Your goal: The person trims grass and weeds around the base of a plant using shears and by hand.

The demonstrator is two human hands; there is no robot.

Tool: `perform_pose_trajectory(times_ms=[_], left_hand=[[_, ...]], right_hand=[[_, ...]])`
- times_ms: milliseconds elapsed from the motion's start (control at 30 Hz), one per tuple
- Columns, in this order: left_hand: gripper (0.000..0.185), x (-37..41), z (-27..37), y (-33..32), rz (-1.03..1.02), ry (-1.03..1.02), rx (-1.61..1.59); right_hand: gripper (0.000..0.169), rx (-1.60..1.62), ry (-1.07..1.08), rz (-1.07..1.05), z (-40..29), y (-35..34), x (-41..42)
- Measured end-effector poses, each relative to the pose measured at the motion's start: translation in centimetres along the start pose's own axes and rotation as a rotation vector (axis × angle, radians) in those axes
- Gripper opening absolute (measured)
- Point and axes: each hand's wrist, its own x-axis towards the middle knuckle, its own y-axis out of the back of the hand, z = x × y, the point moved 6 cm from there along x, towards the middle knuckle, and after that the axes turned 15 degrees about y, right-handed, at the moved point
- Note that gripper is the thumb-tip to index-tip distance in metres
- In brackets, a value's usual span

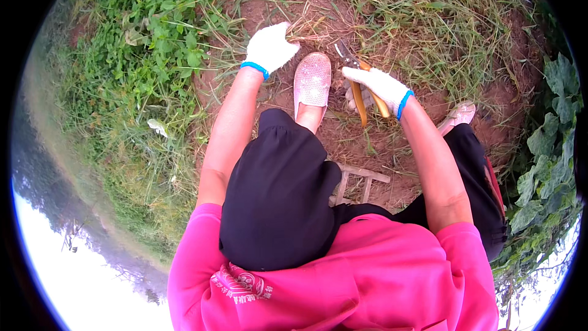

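Observation:
My left hand (272, 48), in a white knit glove with a blue cuff, is low over the soil, beyond the tip of my shoe. Dry grass stems (310, 37) stick out between its thumb and forefinger; the other fingertips are hidden. My right hand (379, 86), gloved the same way, holds a pair of pruning shears (358, 96) by the yellow-orange handles. Its soiled glove fingers curl beneath them. The handles are spread and the jaws stand apart, pointing up and left towards the stems, a short gap from my left hand.
My light mesh shoe (313, 78) stands between both hands; the other shoe (460, 114) is farther right. A small wooden frame (367, 174) lies below my knees. Leafy green plants (161, 23) crowd the left, long grass (441, 23) the upper right, and broad-leaved plants (546, 147) the right edge.

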Motion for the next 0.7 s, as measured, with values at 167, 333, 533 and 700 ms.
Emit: perform_pose_trajectory(times_ms=[167,333,533,700], left_hand=[[0.058,0.8,1.0,0.7,-0.263,0.086,0.003],[0.051,1.3,-0.7,-0.6,-0.186,0.127,-0.155],[0.067,1.5,1.7,0.1,-0.281,0.124,-0.087],[0.067,1.5,-1.6,-0.8,-0.152,0.148,-0.202]], right_hand=[[0.065,-0.052,-0.035,-0.055,-0.2,0.3,1.1],[0.054,0.211,-0.061,-0.132,-0.9,-1.8,0.8],[0.046,0.409,-0.025,-0.183,0.4,-2.8,3.0],[0.043,0.317,0.051,-0.029,0.2,-3.2,2.7]])
